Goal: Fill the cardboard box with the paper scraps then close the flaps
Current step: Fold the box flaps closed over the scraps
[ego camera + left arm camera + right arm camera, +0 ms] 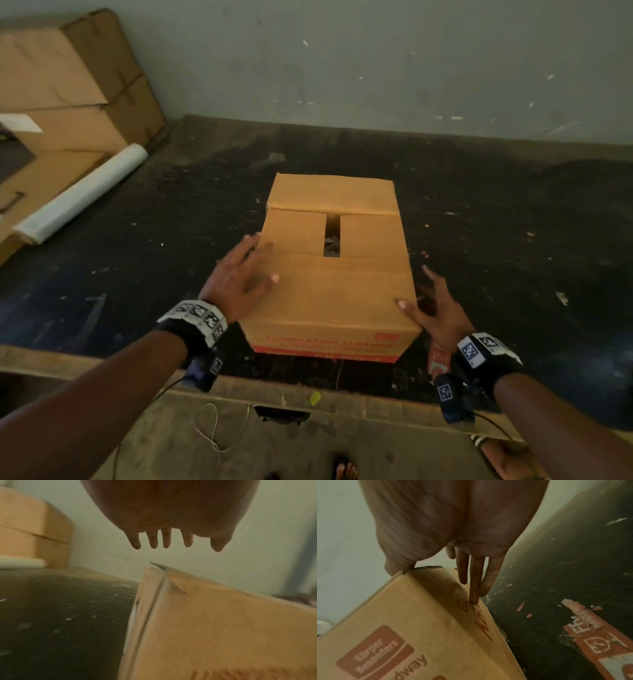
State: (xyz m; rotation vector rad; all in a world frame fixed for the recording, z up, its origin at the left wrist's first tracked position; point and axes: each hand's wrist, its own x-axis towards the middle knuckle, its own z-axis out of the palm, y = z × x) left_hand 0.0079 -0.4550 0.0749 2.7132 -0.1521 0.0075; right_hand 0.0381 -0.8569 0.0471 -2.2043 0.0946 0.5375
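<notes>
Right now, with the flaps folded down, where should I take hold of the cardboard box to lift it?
Probably the two side walls of the cardboard box, low down, one hand from each side. The top flaps leave a gap, so they likely won't bear a lift. The left hand and right hand already flank it, fingers straight.

Paper scraps (331,244) mostly hidden under closed flaps, box lettering (329,343) blurred — left-wrist view smeared
</notes>
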